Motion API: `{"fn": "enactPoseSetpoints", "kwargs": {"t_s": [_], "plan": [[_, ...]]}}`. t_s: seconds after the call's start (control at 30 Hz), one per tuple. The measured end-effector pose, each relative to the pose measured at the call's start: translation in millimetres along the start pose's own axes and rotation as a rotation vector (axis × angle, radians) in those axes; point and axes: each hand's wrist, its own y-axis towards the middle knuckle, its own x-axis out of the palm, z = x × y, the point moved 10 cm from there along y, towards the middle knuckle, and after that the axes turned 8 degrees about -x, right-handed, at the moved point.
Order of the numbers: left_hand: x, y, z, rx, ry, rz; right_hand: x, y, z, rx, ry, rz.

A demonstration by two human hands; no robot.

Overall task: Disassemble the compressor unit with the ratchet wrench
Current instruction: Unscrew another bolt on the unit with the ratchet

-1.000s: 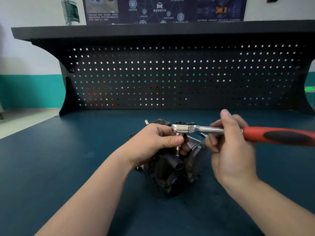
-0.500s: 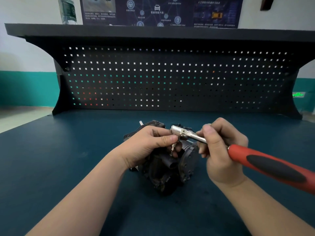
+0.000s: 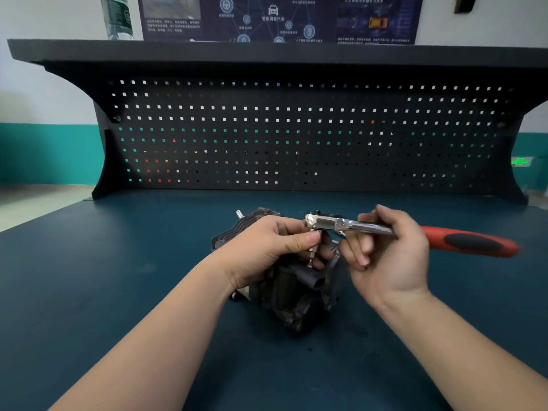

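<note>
Our left hand [image 3: 267,250] pinched the bit [image 3: 312,253] hanging under the ratchet wrench [image 3: 385,232] head, thumb against it. Our right hand [image 3: 388,250] curled round the chrome shank just ahead of the red handle. We saw the blue bench top [image 3: 103,277] lying open on both sides and toward us, its left edge far off. Behind, the black pegboard [image 3: 296,137] walled the back, well apart. The compressor unit [image 3: 293,295] sat mid-bench, directly beneath our hands. The wrench lay roughly level, long axis left to right, handle pointing right, bit pointing down.
</note>
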Motion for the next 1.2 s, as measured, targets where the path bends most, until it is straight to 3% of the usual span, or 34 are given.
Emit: {"fn": "enactPoseSetpoints", "kwargs": {"t_s": [0.1,0.2,0.27,0.37,0.47,0.5,0.67,0.83,0.9,1.0,1.07,1.2], "plan": [[-2.0,0.5,0.1,0.002,-0.011,0.005,-5.4,3.4,12.3,0.197,0.009,0.022],[-4.5,-0.3,0.4,0.024,0.002,0.038,-11.0,6.9,6.3,0.141,-0.073,0.050],[-6.6,-0.8,1.9,0.052,0.041,0.082,-10.4,4.6,-19.3,-0.111,-0.272,0.026],[-6.5,-2.4,3.6,0.087,0.105,0.115,37.1,-37.6,-66.6,-0.796,-0.869,-0.196],[-6.9,-5.8,4.9,0.090,0.113,0.098,81.7,-80.6,-62.7,-1.153,-0.997,-0.506],[-8.2,-6.3,3.8,0.073,0.083,0.085,83.7,-78.6,-64.0,-1.137,-0.976,-0.516],[3.9,-1.5,-2.2,-0.011,-0.026,-0.043,34.8,-31.8,-67.9,-0.690,-0.644,-0.281],[-5.2,1.2,-0.3,0.021,-0.065,0.061,10.3,6.1,-26.5,-0.144,-0.125,-0.161],[-3.9,1.6,0.3,0.025,-0.038,0.070,-4.6,12.6,-4.9,0.088,-0.049,-0.051],[-3.0,2.8,-2.0,0.015,-0.010,0.087,-15.3,12.6,4.4,0.152,-0.020,0.044],[-7.2,2.2,-1.6,0.029,0.029,0.140,-8.2,6.9,-14.6,-0.042,-0.144,0.003],[-6.7,-1.4,1.0,0.073,0.153,0.194,78.1,-63.0,-68.7,-1.019,-1.012,-0.436]]}}
